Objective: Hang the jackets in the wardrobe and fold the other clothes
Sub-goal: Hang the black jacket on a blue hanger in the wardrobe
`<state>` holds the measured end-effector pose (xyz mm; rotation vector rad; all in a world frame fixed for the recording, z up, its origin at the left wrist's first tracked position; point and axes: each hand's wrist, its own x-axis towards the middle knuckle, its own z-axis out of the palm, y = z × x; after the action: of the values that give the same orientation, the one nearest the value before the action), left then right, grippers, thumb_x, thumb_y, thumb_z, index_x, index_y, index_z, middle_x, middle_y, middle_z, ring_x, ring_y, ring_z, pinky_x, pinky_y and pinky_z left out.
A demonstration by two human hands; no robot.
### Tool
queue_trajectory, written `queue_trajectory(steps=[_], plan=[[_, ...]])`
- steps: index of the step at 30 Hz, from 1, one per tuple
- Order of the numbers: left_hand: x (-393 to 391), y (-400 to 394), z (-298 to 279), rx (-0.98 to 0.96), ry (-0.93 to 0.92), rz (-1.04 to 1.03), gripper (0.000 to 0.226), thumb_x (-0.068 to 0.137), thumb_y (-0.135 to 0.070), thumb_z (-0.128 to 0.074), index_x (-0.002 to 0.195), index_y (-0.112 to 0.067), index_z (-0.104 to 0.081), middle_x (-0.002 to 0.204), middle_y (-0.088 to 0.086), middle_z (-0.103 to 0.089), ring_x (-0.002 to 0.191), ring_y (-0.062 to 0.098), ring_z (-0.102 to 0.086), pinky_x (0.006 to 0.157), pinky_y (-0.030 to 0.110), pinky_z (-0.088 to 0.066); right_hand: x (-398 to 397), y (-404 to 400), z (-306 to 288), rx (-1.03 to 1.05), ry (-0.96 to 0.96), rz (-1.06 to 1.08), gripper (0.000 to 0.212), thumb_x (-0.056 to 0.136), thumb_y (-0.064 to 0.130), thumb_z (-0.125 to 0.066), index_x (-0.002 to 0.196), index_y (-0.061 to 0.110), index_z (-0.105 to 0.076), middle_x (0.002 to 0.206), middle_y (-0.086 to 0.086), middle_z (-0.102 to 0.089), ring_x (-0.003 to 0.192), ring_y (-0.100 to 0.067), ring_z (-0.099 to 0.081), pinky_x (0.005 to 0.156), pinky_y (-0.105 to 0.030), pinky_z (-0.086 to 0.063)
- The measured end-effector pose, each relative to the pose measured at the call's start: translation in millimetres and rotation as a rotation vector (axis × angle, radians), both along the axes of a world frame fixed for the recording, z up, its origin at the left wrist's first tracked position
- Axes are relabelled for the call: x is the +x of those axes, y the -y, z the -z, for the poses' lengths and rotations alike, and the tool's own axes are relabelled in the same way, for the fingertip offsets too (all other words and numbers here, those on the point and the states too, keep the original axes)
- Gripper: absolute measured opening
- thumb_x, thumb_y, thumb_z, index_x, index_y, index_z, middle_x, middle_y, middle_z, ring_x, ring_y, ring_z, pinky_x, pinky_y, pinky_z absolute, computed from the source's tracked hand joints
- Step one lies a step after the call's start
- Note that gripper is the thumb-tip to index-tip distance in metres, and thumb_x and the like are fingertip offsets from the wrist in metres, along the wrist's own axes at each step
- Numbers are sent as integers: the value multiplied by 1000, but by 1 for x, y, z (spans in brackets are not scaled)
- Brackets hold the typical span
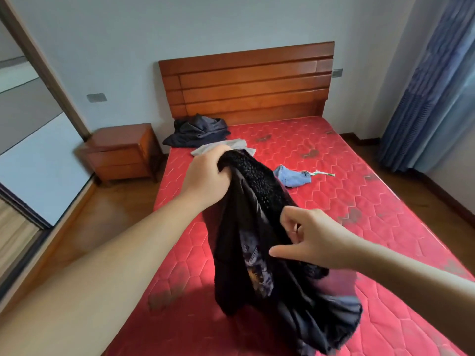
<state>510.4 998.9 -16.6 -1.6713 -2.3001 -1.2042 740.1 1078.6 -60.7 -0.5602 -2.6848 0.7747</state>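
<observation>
Head view: black jacket [257,227] is held up over the bed [359,201], long axis running from top-left down toward the camera. Collar end is gripped in the left hand [205,181]; right hand [308,237] is nearer the hem, pinching the right edge. Wardrobe [30,124] lies to the left, on the left hand's side.

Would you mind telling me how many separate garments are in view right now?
4: a black garment held up by both hands, a dark jacket heaped by the headboard, a grey garment just before it, and a denim piece mid-mattress. Others may be hidden underneath.
</observation>
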Motion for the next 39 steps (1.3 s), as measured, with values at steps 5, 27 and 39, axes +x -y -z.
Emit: queue_trajectory(steps=[5, 27, 39], plan=[[33, -9, -19, 21, -89, 189, 27, 75, -14, -50, 99, -12, -62, 89, -1, -69, 86, 21, -62, 73, 37, -48, -7, -1, 50, -46, -7, 280, 65, 64, 54, -74, 116, 27, -46, 108, 10, -54, 93, -12, -56, 78, -36, -49], [-41, 40, 46, -577, -316, -85, 21, 74, -33, -59, 94, -35, -52, 94, -5, -52, 97, 28, -53, 69, 34, -36, -6, -46, -52, -61, -92, 466, 39, 71, 3, -59, 92, 35, -68, 66, -3, -69, 41, -6, -51, 37, -12, -38], [-1, 24, 6, -514, 1, 275, 14, 58, -11, -46, 66, -3, -53, 65, 14, -58, 63, 27, -49, 59, 45, -41, 7, -17, 21, -114, 513, 53, 52, 72, 50, -77, 113, 24, -59, 107, 9, -60, 99, -11, -58, 85, -26, -46]])
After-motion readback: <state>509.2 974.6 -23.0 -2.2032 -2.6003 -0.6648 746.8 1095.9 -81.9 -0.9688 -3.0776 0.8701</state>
